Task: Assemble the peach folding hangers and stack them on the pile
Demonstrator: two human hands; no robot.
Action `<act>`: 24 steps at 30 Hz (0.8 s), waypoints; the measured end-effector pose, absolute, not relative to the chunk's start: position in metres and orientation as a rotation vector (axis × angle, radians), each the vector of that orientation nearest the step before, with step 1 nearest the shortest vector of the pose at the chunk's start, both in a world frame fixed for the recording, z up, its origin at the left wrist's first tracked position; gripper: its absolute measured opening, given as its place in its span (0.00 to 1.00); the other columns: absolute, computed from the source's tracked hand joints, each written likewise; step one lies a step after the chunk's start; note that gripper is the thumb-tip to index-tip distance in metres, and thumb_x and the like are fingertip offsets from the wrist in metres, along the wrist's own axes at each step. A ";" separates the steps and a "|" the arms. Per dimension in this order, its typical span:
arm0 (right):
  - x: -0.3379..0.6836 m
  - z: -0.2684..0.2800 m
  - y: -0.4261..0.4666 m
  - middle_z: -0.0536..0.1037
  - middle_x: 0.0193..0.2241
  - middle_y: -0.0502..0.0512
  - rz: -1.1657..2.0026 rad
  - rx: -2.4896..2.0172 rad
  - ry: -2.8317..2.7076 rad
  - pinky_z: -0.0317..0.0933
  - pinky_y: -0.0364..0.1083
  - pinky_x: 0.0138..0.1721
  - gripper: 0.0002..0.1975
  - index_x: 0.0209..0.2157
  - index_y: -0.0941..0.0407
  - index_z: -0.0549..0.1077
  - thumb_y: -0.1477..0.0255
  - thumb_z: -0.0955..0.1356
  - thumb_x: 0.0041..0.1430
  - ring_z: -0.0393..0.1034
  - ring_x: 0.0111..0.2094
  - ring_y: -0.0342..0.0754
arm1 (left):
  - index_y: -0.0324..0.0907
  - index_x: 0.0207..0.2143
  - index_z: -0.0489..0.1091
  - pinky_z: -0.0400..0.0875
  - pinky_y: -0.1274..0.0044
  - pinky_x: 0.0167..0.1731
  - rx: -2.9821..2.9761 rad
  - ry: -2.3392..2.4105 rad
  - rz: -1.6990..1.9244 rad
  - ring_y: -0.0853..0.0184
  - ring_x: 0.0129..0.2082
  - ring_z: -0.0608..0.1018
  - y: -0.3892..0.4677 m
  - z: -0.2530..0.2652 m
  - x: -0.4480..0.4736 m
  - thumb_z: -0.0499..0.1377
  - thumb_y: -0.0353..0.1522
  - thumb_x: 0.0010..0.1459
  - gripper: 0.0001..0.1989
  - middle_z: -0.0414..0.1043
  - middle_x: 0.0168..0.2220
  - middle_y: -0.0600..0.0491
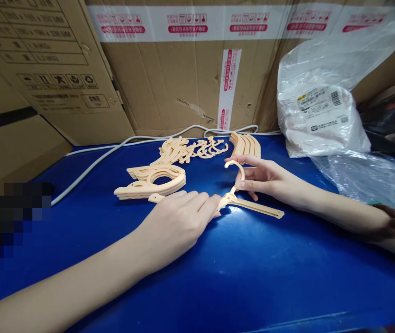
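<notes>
My left hand [183, 217] is closed over one arm of a cream plastic folding hanger [253, 207], and that arm's end pokes out past my fingers on the left. The hanger's other arm stretches to the right, low over the blue table. Between thumb and fingers, my right hand [261, 178] pinches the hanger's hook [241, 173], which stands up from the middle joint. Left of the hands lies a stack of folded hangers [169, 187]. Behind them is a heap of loose hooks [200, 150], with a stack of hanger arms [247, 145] to its right.
Large cardboard boxes [183, 74] wall off the back and left of the blue table [253, 277]. A white cable [96, 169] runs along the rear. Clear plastic bags [318, 115] sit at the back right. A blurred patch covers the left edge.
</notes>
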State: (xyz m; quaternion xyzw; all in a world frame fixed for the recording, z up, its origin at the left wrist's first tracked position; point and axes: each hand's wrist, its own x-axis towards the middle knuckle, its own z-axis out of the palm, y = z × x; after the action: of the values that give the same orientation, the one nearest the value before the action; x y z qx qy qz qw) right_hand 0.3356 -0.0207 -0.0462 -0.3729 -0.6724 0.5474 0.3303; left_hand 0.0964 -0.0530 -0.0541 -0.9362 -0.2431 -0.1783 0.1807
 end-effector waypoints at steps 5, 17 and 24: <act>0.335 -0.046 -0.021 0.73 0.28 0.48 1.406 -0.996 -1.782 0.61 0.42 0.25 0.25 0.57 0.56 0.63 0.71 0.70 0.58 0.66 0.27 0.41 | 0.38 0.41 0.70 0.58 0.74 0.25 -2.617 -0.697 -0.465 0.67 0.25 0.72 -0.052 -0.055 0.096 0.44 0.35 0.71 0.17 0.70 0.26 0.55; 0.337 -0.046 -0.021 0.74 0.32 0.50 1.474 -1.045 -1.748 0.61 0.41 0.26 0.33 0.64 0.55 0.58 0.73 0.69 0.58 0.65 0.28 0.41 | 0.38 0.42 0.70 0.60 0.74 0.26 -2.671 -0.705 -0.476 0.67 0.26 0.73 -0.053 -0.055 0.096 0.43 0.35 0.71 0.17 0.71 0.27 0.55; 0.337 -0.044 -0.023 0.74 0.30 0.49 1.523 -1.026 -1.732 0.60 0.42 0.27 0.33 0.65 0.55 0.57 0.73 0.69 0.59 0.65 0.27 0.41 | 0.37 0.43 0.70 0.60 0.74 0.26 -2.667 -0.670 -0.522 0.67 0.26 0.74 -0.054 -0.053 0.096 0.43 0.34 0.71 0.17 0.72 0.27 0.54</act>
State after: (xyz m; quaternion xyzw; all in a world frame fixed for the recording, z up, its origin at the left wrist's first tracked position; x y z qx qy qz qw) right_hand 0.3371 -0.0232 -0.0442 -0.3874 -0.6537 0.5749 0.3036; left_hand 0.0958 -0.0539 -0.0527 -0.9389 -0.2359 -0.1837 0.1706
